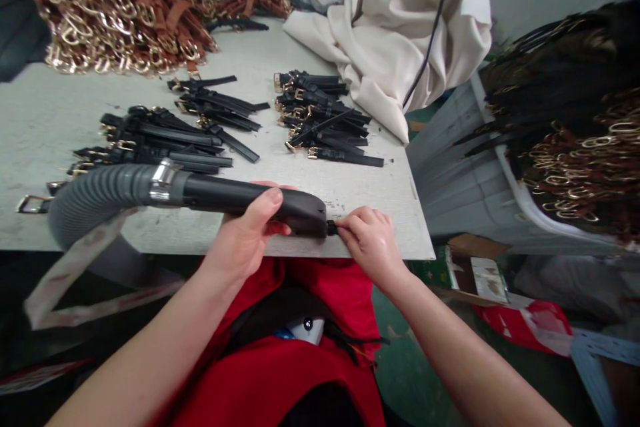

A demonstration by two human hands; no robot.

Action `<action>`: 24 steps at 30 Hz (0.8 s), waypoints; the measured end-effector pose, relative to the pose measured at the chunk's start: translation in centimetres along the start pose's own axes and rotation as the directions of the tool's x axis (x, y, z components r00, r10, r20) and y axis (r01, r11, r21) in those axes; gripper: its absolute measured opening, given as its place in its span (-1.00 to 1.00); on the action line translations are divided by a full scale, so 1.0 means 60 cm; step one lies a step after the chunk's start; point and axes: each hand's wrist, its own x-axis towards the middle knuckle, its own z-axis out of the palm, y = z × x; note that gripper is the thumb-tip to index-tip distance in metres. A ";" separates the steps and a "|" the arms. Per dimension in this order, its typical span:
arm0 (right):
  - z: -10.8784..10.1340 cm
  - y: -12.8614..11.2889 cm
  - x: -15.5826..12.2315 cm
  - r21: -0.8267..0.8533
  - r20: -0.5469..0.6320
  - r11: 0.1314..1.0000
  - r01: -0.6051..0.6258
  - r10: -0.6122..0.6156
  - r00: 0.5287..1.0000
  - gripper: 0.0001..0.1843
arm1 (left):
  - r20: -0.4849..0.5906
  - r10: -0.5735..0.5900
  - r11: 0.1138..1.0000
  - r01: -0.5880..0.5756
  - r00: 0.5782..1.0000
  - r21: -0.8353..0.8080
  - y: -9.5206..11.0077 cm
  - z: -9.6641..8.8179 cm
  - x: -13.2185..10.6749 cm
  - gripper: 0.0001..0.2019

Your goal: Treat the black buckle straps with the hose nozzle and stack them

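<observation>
My left hand (247,230) is wrapped round a black hose handpiece (220,193), thumb on top, near the table's front edge. A metal clamp (163,180) joins it to a grey corrugated hose (107,187) that bends down over the edge at the left. At the handpiece's right end, my right hand (370,240) pinches a small black piece (332,227). It looks like a strap end, but most of it is hidden. Beyond my hands lie black buckled straps (175,140) at the left and another pile of black straps (325,120) at the right.
Brown straps with gold buckles (125,13) are heaped at the back left of the white table (250,53). Cream material (390,27) drapes at the back right. A grey bin (450,160) holding more straps and an open cardboard box (475,273) stand to the right.
</observation>
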 end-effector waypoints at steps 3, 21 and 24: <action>0.001 -0.001 0.000 -0.028 -0.016 1.000 0.009 -0.009 1.000 -0.79 | -0.056 0.065 0.995 -0.061 0.996 0.074 0.012 -0.011 0.001 -0.68; 0.002 0.000 -0.001 -0.038 -0.019 0.999 0.032 -0.033 0.999 -0.79 | -0.005 -0.019 0.997 0.020 1.000 0.078 0.006 0.012 0.000 -0.66; 0.004 0.000 -0.001 -0.049 -0.027 0.998 0.034 -0.035 0.999 -0.80 | -0.069 0.023 0.995 -0.016 0.997 0.101 0.029 -0.027 0.007 -0.65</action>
